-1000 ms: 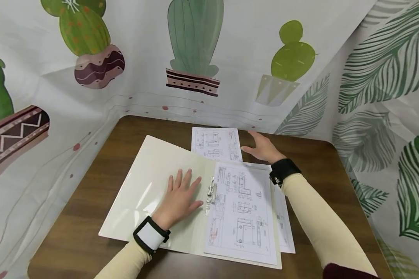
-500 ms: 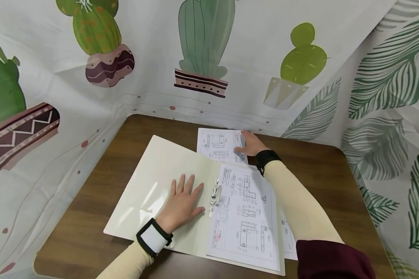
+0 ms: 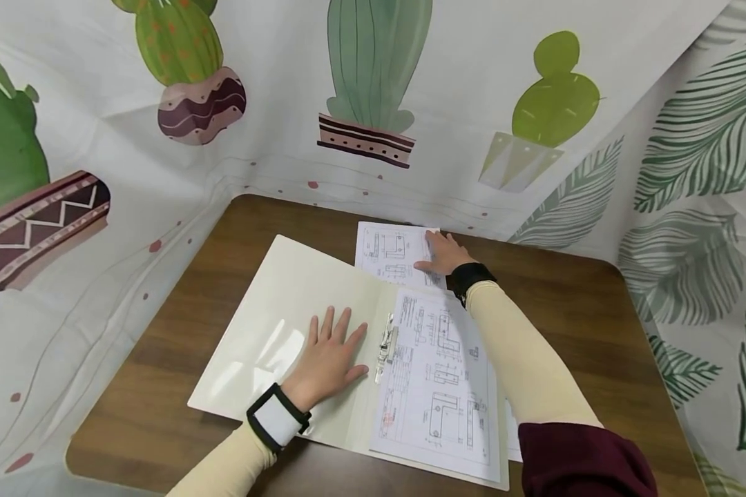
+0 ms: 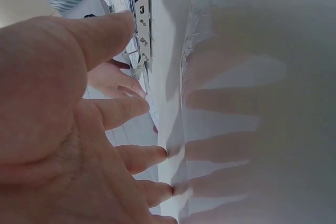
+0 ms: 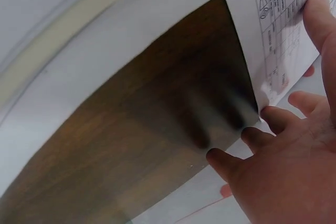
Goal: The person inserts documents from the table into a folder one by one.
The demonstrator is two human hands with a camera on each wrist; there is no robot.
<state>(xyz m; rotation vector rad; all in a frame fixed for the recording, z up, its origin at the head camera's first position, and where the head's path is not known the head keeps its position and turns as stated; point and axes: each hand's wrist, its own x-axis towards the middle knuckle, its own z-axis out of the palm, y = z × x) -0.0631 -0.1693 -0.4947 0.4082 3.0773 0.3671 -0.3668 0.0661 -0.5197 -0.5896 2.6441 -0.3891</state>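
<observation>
A cream folder [image 3: 270, 297] lies opened out on the table, its metal clip [image 3: 385, 346] along the spine. My left hand [image 3: 326, 366], fingers spread, rests on the folder's left cover; the left wrist view shows the fingertips against its glossy surface. On the folder's right side is a printed drawing sheet [image 3: 423, 414]. Another drawing sheet [image 3: 379, 252] sticks out beyond the folder's far edge. My right hand [image 3: 446, 255] lies at that sheet's right edge, thumb on the paper and the other fingertips around its far corner in the right wrist view.
Part of a further sheet [image 3: 512, 435] shows under the folder's right side, mostly hidden by my right arm. The brown wooden table [image 3: 180, 304] has rounded corners. A white cloth [image 3: 273, 83] printed with cacti and leaves hangs behind and around it.
My right hand has moved left from the bare table onto the right edge of the far sheet. My left hand stays on the cover. The head view has shifted slightly.
</observation>
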